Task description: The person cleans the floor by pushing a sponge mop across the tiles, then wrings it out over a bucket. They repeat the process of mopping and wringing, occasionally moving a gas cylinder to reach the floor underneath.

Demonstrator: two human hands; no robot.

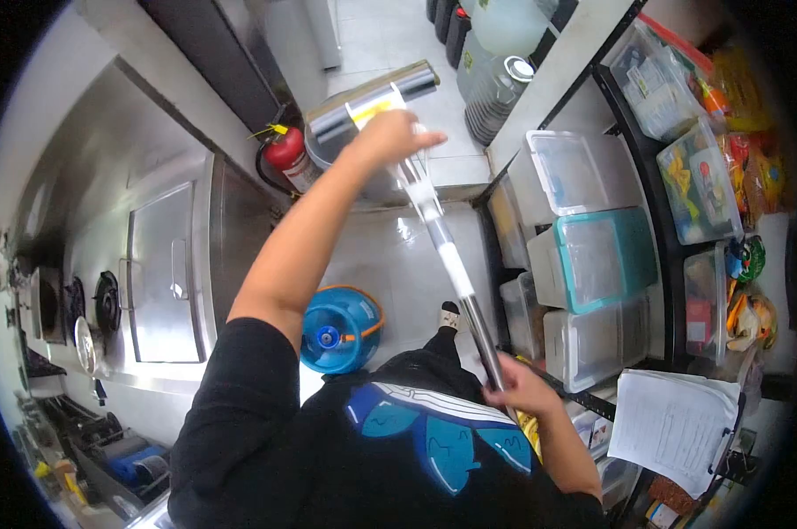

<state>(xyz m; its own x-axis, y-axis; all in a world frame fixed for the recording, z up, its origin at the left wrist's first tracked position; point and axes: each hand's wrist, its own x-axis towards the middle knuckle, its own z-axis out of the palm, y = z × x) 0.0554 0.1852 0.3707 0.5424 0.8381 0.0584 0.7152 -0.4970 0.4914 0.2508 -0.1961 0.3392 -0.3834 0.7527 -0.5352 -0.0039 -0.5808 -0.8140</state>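
A mop (451, 264) with a white and silver pole slants from the upper middle down to the right, in front of my body. Its wide silver and olive head (354, 113) is raised at the far end, above what looks like a grey bucket (323, 152) that it partly hides. My left hand (388, 138) is closed around the upper pole just below the head, one digit pointing right. Near the other end, my right hand (523, 388) is wrapped round the dark metallic part of the pole.
A blue gas cylinder (338, 328) stands on the tiled floor near my legs. A red fire extinguisher (288, 152) is at the left, beside a steel counter (200, 291). Shelves with plastic boxes (601, 260) line the right; large plastic jugs (497, 97) stand ahead. Papers (671, 428) hang lower right.
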